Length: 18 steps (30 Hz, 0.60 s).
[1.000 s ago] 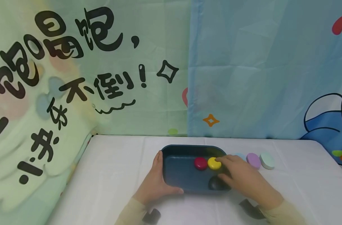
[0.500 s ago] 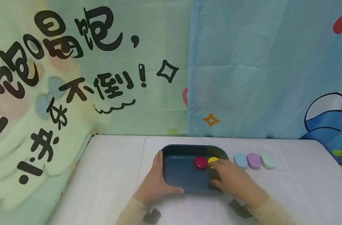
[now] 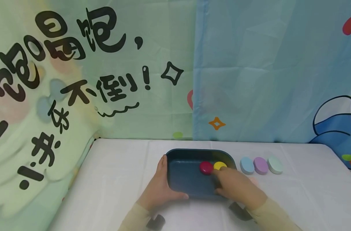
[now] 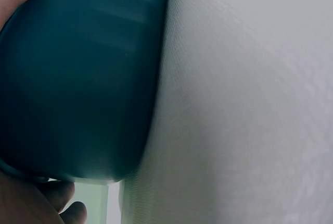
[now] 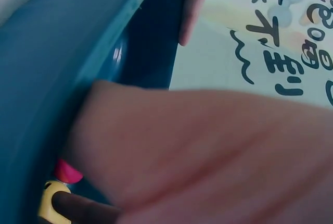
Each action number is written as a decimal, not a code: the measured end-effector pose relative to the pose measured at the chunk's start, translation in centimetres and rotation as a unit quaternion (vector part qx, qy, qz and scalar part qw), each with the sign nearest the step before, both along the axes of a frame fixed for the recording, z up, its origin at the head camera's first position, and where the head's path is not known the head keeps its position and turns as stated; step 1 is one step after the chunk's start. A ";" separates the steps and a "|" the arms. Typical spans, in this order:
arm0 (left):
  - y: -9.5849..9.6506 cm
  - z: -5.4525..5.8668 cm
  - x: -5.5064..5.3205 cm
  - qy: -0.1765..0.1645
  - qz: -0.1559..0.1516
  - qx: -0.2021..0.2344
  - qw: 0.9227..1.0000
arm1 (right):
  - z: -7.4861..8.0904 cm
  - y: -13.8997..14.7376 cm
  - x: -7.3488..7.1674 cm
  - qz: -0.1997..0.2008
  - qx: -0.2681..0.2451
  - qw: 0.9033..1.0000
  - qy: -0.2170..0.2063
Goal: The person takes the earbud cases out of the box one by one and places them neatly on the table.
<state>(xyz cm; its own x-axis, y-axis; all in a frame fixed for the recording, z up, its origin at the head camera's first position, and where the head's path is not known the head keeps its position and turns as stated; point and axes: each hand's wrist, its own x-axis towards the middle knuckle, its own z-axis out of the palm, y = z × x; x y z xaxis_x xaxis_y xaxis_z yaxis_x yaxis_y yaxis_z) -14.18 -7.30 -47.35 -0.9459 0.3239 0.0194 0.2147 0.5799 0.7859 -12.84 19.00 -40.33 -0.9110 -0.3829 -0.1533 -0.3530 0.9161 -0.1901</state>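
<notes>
Holding two visible discs (image 3: 206, 167): one tray (image 3: 187, 183)

An orange star (image 3: 217, 123) is decorating a blue cloth backdrop (image 3: 265, 64). Left of this star, a pale green backdrop (image 3: 161, 123) is hanging, and bold black Chinese lettering (image 3: 75, 87) is running across it. Up and left of the star, a black-outlined star (image 3: 172, 73) is following the lettering. Well right of the orange star, a blue-and-white cartoon shape (image 3: 331, 125) is meeting the frame's edge; above that, a red drop (image 3: 349, 25) is showing. Below the orange star, a white tablecloth (image 3: 314, 192) is spreading.
</notes>
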 end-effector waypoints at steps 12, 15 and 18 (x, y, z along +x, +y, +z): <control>-0.1 -0.3 -0.1 0.008 0.001 -0.002 1.000 | -0.3 -0.4 -0.5 0.000 -0.021 1.000 -0.020; -0.1 -0.2 -0.1 0.007 -0.001 -0.003 1.000 | -0.4 -0.5 -0.6 0.002 -0.023 1.000 -0.020; -0.1 -0.2 -0.1 0.006 0.000 -0.006 1.000 | -0.6 -0.4 -0.7 0.002 -0.015 1.000 -0.023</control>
